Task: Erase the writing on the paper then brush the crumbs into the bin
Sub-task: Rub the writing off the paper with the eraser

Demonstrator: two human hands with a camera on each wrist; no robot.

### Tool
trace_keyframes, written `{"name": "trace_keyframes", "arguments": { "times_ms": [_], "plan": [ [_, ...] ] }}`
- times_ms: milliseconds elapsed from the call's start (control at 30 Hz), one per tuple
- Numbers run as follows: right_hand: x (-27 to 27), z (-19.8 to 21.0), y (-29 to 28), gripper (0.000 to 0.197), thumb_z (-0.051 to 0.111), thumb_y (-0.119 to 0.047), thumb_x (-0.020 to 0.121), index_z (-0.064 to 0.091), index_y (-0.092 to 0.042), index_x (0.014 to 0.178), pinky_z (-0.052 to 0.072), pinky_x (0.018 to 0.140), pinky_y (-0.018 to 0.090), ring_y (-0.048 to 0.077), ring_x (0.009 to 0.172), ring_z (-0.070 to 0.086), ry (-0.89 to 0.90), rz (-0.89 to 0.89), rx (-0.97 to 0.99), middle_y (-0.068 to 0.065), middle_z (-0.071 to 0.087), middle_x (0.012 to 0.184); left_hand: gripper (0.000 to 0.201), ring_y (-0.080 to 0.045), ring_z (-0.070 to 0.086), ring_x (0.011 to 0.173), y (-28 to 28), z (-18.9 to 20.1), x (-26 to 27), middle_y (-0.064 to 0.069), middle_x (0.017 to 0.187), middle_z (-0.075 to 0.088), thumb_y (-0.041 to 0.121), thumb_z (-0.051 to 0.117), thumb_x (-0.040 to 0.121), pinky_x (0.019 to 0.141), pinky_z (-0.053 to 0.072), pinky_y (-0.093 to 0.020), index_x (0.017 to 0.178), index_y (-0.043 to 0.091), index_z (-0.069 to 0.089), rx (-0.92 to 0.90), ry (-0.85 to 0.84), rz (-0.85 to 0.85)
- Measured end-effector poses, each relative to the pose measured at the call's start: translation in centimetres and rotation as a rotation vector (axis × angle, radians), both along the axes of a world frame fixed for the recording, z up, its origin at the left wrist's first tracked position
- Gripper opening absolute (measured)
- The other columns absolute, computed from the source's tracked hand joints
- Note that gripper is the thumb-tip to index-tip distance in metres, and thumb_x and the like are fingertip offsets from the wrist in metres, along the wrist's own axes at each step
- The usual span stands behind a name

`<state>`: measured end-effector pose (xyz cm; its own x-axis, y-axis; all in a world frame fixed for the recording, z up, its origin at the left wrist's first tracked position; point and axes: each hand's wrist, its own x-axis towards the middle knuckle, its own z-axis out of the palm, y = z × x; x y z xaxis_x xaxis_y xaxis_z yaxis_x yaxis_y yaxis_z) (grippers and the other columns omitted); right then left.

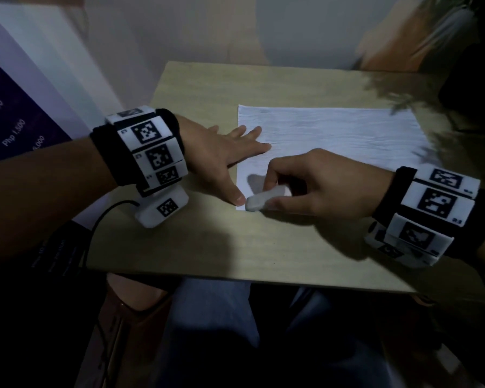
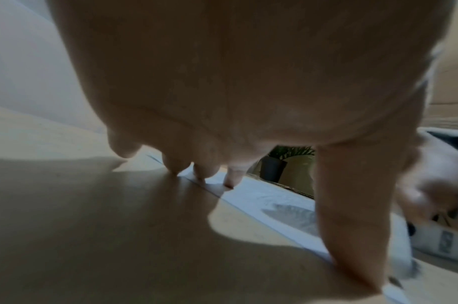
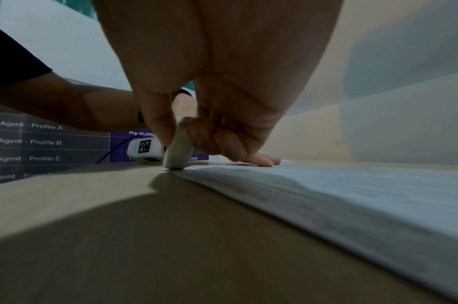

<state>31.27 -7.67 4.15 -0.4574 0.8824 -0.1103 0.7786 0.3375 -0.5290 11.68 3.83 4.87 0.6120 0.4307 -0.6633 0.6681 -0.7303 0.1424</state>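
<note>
My left hand [image 1: 219, 155] lies flat on the pale wood-grain counter [image 1: 263, 247], its fingers [image 1: 252, 133] straight and spread. Their tips reach over the left edge of the white rectangular sheet of paper [image 1: 333, 135] and press on it, while my thumb points toward the sheet's near left corner and ends just at that edge. In the left wrist view the same fingertips [image 2: 230, 179] come down on the paper's border and the thumb touches down by the corner.

My right hand [image 1: 325, 186] has its fingers curled round a white oblong rubber eraser [image 1: 263, 198], pinching it between thumb and the other fingers. The eraser's free end sits at the paper's near left corner, just beside the tip of my left thumb (close enough that I cannot tell whether they touch). From the right wrist view the eraser [image 3: 177, 152] stands tilted, its lower end down on the surface right where the paper's corner [image 3: 326, 195] meets the bare counter.

The paper lies flat with its long sides running left to right, toward the far right part of the counter. Its surface looks faintly grey and smudged; no legible writing can be made out on it. A grey shadow falls on the sheet just beyond the eraser.

Beyond the paper's right edge, a dark pot with green leaves [image 2: 273, 168] shows in the left wrist view.
</note>
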Motion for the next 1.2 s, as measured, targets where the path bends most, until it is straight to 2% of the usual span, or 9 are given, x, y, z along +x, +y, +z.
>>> {"name": "trace_keyframes", "arguments": {
  "times_ms": [133,300,467,567,667,800,967,1100,1200],
  "plan": [
    [0.5,0.0,0.5,0.033,0.06,-0.056,0.084,0.064,-0.024,0.094,0.038,0.059,0.015,0.004,0.068,0.059,-0.012,-0.118,0.129,-0.011,0.065,0.073,0.121,-0.008,-0.03,0.15,0.1,-0.1,0.0,0.01,0.164,-0.034,0.07,0.068,0.079,0.123,-0.014,-0.047,0.157,0.044,-0.02,-0.012,-0.014,0.001],
    [0.0,-0.1,-0.2,0.019,0.068,-0.046,0.088,0.064,-0.028,0.094,0.039,0.059,0.016,0.005,0.068,0.058,-0.024,0.026,0.017,-0.011,0.063,0.072,0.124,-0.005,-0.032,0.148,0.1,0.0,-0.2,0.013,0.162,-0.035,0.071,0.071,0.078,0.124,-0.015,-0.048,0.157,0.043,-0.021,-0.014,0.002,0.006],
    [0.1,0.1,0.3,0.031,0.059,-0.054,0.086,0.063,-0.025,0.096,0.038,0.058,0.012,-0.002,0.068,0.058,-0.002,-0.064,0.114,-0.014,0.061,0.069,0.134,-0.003,-0.032,0.147,0.3,-0.2,-0.2,0.015,0.162,-0.034,0.081,0.069,0.058,0.124,-0.014,-0.048,0.156,0.049,-0.018,-0.053,-0.017,0.013],
    [-0.3,-0.2,-0.2,0.021,0.068,-0.043,0.089,0.066,-0.024,0.097,0.037,0.059,0.013,-0.002,0.064,0.056,-0.024,0.017,0.062,-0.014,0.059,0.066,0.135,-0.003,-0.033,0.147,0.4,-0.3,-0.2,0.016,0.162,-0.035,0.081,0.068,0.059,0.124,-0.014,-0.049,0.157,0.046,-0.019,-0.043,0.001,0.012],
    [-0.2,-0.1,0.4,0.032,0.058,-0.054,0.083,0.064,-0.026,0.095,0.039,0.059,0.02,0.0,0.064,0.057,-0.008,-0.119,0.133,-0.015,0.061,0.067,0.134,-0.002,-0.032,0.147,0.5,-0.4,-0.2,0.016,0.162,-0.034,0.079,0.071,0.06,0.124,-0.014,-0.048,0.157,0.047,-0.017,-0.054,-0.018,0.022],
    [-0.6,-0.1,0.0,0.023,0.065,-0.046,0.089,0.064,-0.024,0.096,0.037,0.058,0.011,-0.002,0.063,0.055,-0.028,0.002,0.108,-0.016,0.056,0.064,0.134,-0.001,-0.032,0.147,0.4,-0.3,-0.2,0.016,0.163,-0.033,0.077,0.075,0.064,0.125,-0.013,-0.048,0.157,0.046,-0.016,-0.044,-0.016,0.02],
    [-0.5,-0.1,0.5,0.038,0.05,-0.06,0.08,0.061,-0.025,0.09,0.041,0.061,0.025,0.002,0.062,0.055,-0.04,-0.149,0.206,-0.016,0.057,0.064,0.135,-0.001,-0.031,0.147,0.3,-0.3,-0.2,0.017,0.162,-0.033,0.08,0.069,0.056,0.126,-0.01,-0.051,0.156,0.049,-0.016,-0.045,-0.013,0.03],
    [-0.6,0.1,-0.1,0.017,0.07,-0.042,0.089,0.063,-0.028,0.093,0.037,0.059,0.011,-0.003,0.064,0.055,-0.035,0.013,0.089,-0.018,0.056,0.064,0.136,-0.001,-0.033,0.147,0.4,-0.3,-0.3,0.018,0.162,-0.034,0.081,0.068,0.055,0.125,-0.01,-0.052,0.157,0.048,-0.017,-0.047,-0.003,0.033],
    [-0.7,-0.1,0.4,0.015,0.063,-0.048,0.087,0.059,-0.033,0.085,0.034,0.056,0.013,0.0,0.059,0.053,-0.035,-0.096,0.178,-0.019,0.054,0.06,0.137,-0.001,-0.032,0.147,0.5,-0.5,-0.3,0.018,0.162,-0.033,0.083,0.069,0.052,0.125,-0.01,-0.052,0.156,0.051,-0.016,-0.049,-0.014,0.028]
  ]
}}
